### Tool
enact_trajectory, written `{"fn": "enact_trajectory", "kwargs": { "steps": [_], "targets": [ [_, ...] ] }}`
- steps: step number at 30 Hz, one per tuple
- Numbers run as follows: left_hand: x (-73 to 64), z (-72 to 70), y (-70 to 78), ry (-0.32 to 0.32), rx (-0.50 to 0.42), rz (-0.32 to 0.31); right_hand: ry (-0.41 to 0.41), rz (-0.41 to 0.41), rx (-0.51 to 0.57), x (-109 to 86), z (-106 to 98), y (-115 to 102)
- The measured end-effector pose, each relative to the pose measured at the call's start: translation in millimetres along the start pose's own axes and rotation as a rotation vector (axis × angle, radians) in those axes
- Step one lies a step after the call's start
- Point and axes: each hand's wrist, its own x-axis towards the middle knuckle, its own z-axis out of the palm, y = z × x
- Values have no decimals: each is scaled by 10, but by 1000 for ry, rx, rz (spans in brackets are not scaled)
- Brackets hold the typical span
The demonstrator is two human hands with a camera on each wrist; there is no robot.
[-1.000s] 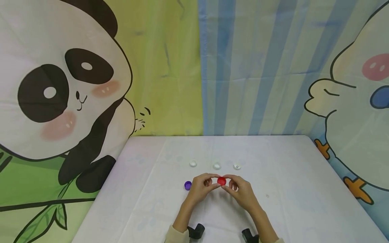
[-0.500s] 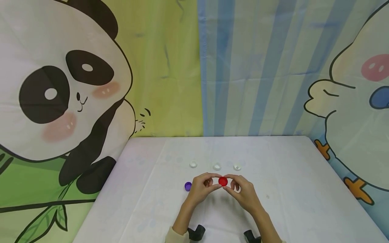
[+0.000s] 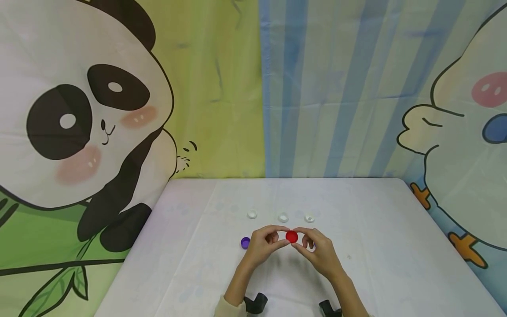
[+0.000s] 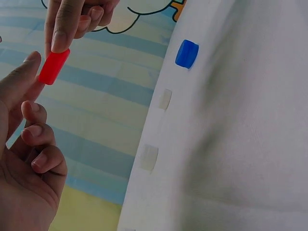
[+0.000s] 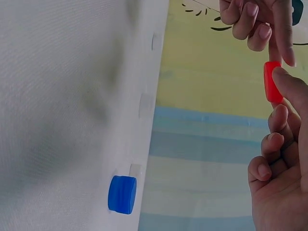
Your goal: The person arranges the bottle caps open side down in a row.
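A red bottle cap [image 3: 291,237] is held up over the table between both hands. The left hand [image 3: 262,246] pinches its left side between thumb and index finger, while the right hand [image 3: 320,253] grips the right side the same way. The other fingers of each hand curl in loosely. Seen edge-on in the left wrist view, the red cap [image 4: 54,66] spans the gap between the two hands. A purple cap [image 3: 245,242] lies just left of the left hand. A blue cap [image 5: 122,194] shows in both wrist views; the right hand mostly hides it in the head view.
Beyond the hands, three whitish round pieces form a row: left [image 3: 251,214], middle [image 3: 283,217] and right [image 3: 309,218]. They stand on a white-covered table [image 3: 206,273]. A printed curtain [image 3: 222,88] hangs at the table's back edge. Black wrist mounts [image 3: 256,303] sit near the forearms.
Both hands have shifted slightly right with the red cap, and its round face shows a little more toward the head camera. The pinch of both hands stays the same.
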Motion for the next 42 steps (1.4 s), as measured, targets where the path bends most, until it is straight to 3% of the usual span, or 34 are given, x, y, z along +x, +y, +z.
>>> {"fn": "enact_trajectory", "kwargs": {
  "steps": [6,13,20,28,36,42],
  "targets": [
    [22,20,-202,-11,-65,-136,1,-7,-7,1,-4,-15],
    [22,3,-146,-45,-92,-307,-9,11,-7,-1,-3,-19],
    [20,-49,99,-65,-108,-333,-7,-12,-4,-2,0,-32],
    [11,41,-181,-80,-144,-382,-4,-36,-11,4,-5,-47],
    [12,70,-203,-78,-135,-400,-2,-39,-14,-6,-3,-29],
    [23,14,73,-79,-152,-423,0,-29,-4,-10,-11,-33]
  ]
}}
